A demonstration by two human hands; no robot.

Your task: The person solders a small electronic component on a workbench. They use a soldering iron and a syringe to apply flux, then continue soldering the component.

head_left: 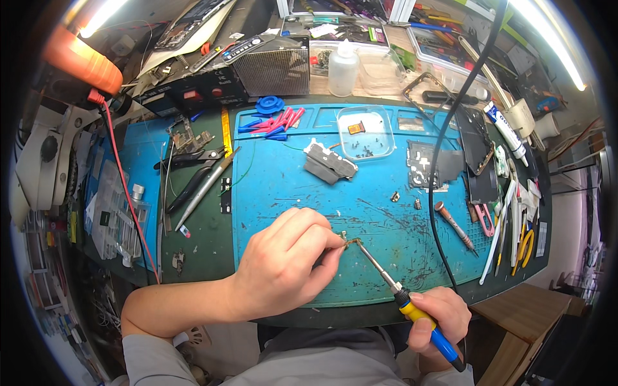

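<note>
My left hand [283, 260] is closed in a pinch, thumb and forefinger gripping the edge of a small gold-coloured electronic part [351, 242] just above the blue mat. My right hand [441, 315] is wrapped round the yellow and blue handle of a soldering iron [381, 270]. The iron slants up to the left, and its tip meets or almost meets the small part; contact is too fine to tell. Beyond my hands lies a grey metal shield piece [329, 163]. Two tiny metal parts [395, 197] rest to its right.
On the blue work mat [283, 186] stands a clear tray [391, 132] with small screws. The iron's black cable [434, 193] hangs down across the right side. Tweezers [205, 190] lie left, a screwdriver [454, 225] right. A white bottle [344, 69] stands at the back.
</note>
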